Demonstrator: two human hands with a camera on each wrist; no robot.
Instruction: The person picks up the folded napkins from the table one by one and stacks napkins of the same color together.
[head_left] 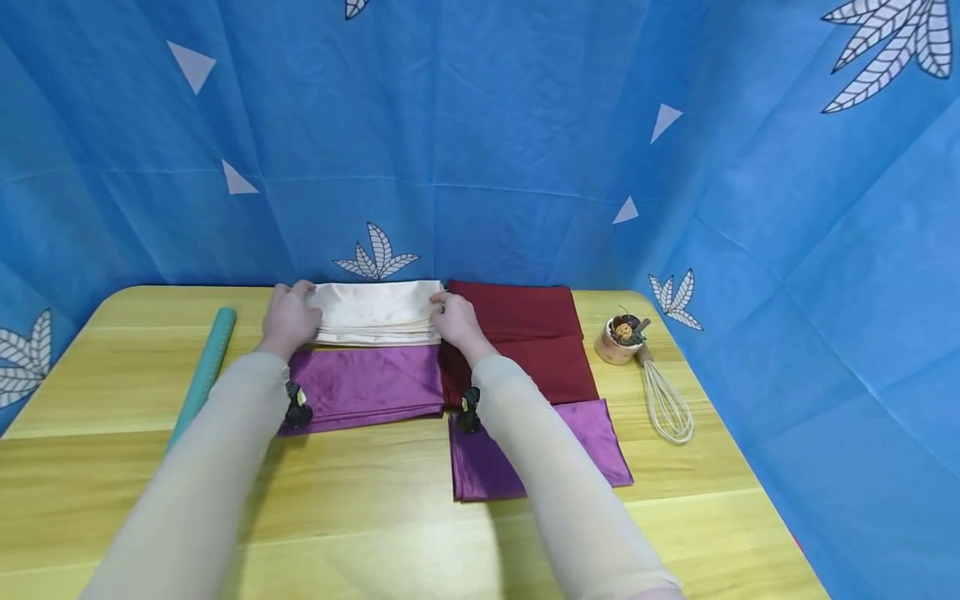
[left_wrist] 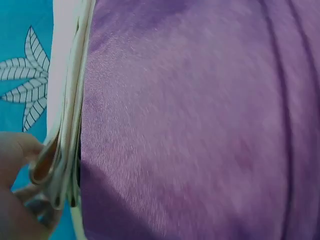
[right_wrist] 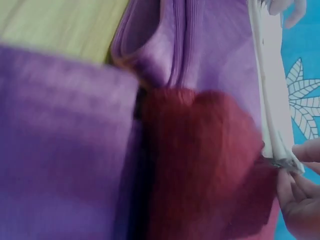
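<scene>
Cream cloth: one folded cream satin cloth (head_left: 377, 312) lies at the far edge of the table, on top of a purple cloth.
Left hand: the left hand (head_left: 291, 315) pinches the cream cloth's left end, fingers curled over its stacked layers (left_wrist: 52, 165).
Right hand: the right hand (head_left: 454, 317) grips the cloth's right end in the same way, fingertips (right_wrist: 300, 152) on the folded edge.
Purple cloths: two folded purple satin cloths, one (head_left: 365, 385) under the cream cloth, one (head_left: 592, 429) nearer, to the right.
Red cloth: one dark red folded cloth (head_left: 534, 333), just right of the cream one.
Others: one teal roll (head_left: 206, 372) at the left; one small round wooden cup (head_left: 620, 338) touching one wire whisk (head_left: 664, 402) at the right.
Surface: yellow wooden table (head_left: 375, 517).
Room: blue fabric backdrop with white leaf prints (head_left: 525, 125) on all sides.
</scene>
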